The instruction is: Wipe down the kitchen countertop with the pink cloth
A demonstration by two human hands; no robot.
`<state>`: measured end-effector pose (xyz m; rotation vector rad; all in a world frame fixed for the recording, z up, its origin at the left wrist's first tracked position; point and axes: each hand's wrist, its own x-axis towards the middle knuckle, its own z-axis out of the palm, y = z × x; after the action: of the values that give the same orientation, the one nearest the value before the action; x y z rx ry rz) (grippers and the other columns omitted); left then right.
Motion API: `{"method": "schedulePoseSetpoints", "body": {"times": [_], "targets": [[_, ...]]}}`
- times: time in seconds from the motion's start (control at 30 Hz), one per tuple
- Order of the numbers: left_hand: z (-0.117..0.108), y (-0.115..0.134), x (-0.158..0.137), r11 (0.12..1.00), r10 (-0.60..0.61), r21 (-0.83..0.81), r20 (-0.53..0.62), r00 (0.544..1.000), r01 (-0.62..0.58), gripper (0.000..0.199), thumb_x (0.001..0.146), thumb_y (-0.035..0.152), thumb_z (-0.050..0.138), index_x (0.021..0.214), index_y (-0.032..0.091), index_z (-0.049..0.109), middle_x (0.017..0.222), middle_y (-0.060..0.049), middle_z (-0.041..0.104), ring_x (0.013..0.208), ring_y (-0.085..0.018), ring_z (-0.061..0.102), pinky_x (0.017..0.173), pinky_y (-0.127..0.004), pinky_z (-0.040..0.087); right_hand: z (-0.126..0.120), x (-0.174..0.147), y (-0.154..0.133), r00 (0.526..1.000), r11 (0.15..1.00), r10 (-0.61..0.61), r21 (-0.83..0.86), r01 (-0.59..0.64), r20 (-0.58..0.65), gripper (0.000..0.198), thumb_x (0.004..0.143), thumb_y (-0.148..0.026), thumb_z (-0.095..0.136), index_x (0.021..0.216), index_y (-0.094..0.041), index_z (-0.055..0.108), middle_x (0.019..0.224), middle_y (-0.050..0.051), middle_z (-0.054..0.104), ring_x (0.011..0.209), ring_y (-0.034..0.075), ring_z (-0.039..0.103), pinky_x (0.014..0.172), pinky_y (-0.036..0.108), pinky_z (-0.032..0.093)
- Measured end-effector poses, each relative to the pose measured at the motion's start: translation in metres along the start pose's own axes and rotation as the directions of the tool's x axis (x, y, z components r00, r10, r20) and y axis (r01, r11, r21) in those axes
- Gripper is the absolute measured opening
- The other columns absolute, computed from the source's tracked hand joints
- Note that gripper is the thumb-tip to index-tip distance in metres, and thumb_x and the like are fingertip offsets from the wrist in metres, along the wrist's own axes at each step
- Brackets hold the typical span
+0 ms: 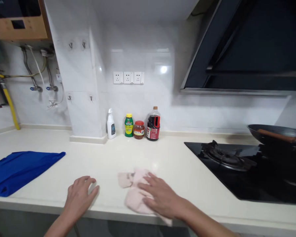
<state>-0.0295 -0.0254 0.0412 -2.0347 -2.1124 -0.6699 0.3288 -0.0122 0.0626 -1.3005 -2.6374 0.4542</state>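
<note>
Countertop (167, 154) lines a white wall (138, 42), right hand (161, 196) spread on pink cloth (134, 199), left hand (79, 194) unclenched.

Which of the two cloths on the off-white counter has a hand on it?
The pale pink, crumpled cloth: the right hand lies on it, fingers spread. The deep-blue cloth, at far left, has no hand on it.

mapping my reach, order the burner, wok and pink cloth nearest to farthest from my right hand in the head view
1. Pink cloth, under your right hand
2. Burner, to the right, farther back
3. Wok, farther right, beyond the burner
</note>
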Motion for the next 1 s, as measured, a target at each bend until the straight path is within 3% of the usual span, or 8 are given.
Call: {"method": "schedulePoseSetpoints", "body": {"times": [0.07,0.23,0.37,0.5,0.6,1.0], "targets": [[0.002,-0.020,0.002,0.997,0.073,-0.021,-0.002,0.997,-0.073,0.035,0.089,0.045,0.046,0.101,0.027,0.073,0.123,-0.010,0.067,0.121,-0.031,0.057,0.095,-0.045,0.046,-0.006,-0.014,0.057,0.991,0.989,0.126,-0.069,-0.129,-0.042,0.069,0.096,-0.059,0.041,0.157,-0.032,0.028,0.163,0.001,0.024,0.152,0.028,0.010,0.123,0.050,0.017],[0.001,-0.082,0.012,0.988,0.153,0.031,-0.081,0.985,-0.151,0.036,0.088,0.053,0.052,0.102,0.029,0.074,0.125,-0.010,0.067,0.121,-0.030,0.059,0.096,-0.044,0.046,-0.023,-0.006,0.199,0.910,0.871,0.348,-0.281,-0.403,-0.227,0.063,0.094,-0.054,0.035,0.151,-0.028,0.044,0.158,0.003,0.036,0.150,0.029,0.021,0.122,0.047,0.023],[0.003,-0.102,0.015,0.990,0.135,0.043,-0.105,0.985,-0.131,0.036,0.088,0.055,0.054,0.105,0.029,0.073,0.123,-0.009,0.069,0.118,-0.028,0.061,0.094,-0.039,0.049,-0.043,0.048,0.255,0.859,0.813,0.451,-0.286,-0.507,-0.241,0.061,0.092,-0.050,0.037,0.149,-0.030,0.047,0.157,0.001,0.038,0.148,0.031,0.025,0.117,0.050,0.032],[0.006,-0.099,0.012,0.981,0.192,0.062,-0.176,0.965,-0.184,0.033,0.086,0.055,0.059,0.103,0.030,0.073,0.119,-0.007,0.071,0.113,-0.027,0.065,0.089,-0.037,0.053,-0.058,0.122,0.261,0.853,0.807,0.470,-0.280,-0.520,-0.229,0.059,0.094,-0.046,0.034,0.148,-0.029,0.047,0.157,0.002,0.038,0.147,0.032,0.028,0.114,0.056,0.034],[0.005,-0.097,0.010,0.976,0.218,0.070,-0.218,0.951,-0.208,0.029,0.085,0.053,0.063,0.101,0.031,0.072,0.117,-0.004,0.071,0.107,-0.026,0.067,0.084,-0.036,0.055,-0.059,0.171,0.249,0.883,0.838,0.415,-0.286,-0.464,-0.219,0.057,0.094,-0.045,0.033,0.147,-0.027,0.049,0.157,0.002,0.039,0.146,0.033,0.030,0.113,0.056,0.035],[-0.003,-0.083,0.007,0.961,0.272,0.036,-0.288,0.918,-0.273,0.019,0.085,0.045,0.065,0.096,0.030,0.070,0.109,-0.005,0.072,0.098,-0.024,0.068,0.076,-0.034,0.059,-0.030,0.297,0.158,0.984,0.933,0.122,-0.323,-0.159,-0.134,0.058,0.095,-0.043,0.037,0.149,-0.026,0.045,0.157,0.005,0.039,0.143,0.028,0.034,0.113,0.048,0.032]]}}
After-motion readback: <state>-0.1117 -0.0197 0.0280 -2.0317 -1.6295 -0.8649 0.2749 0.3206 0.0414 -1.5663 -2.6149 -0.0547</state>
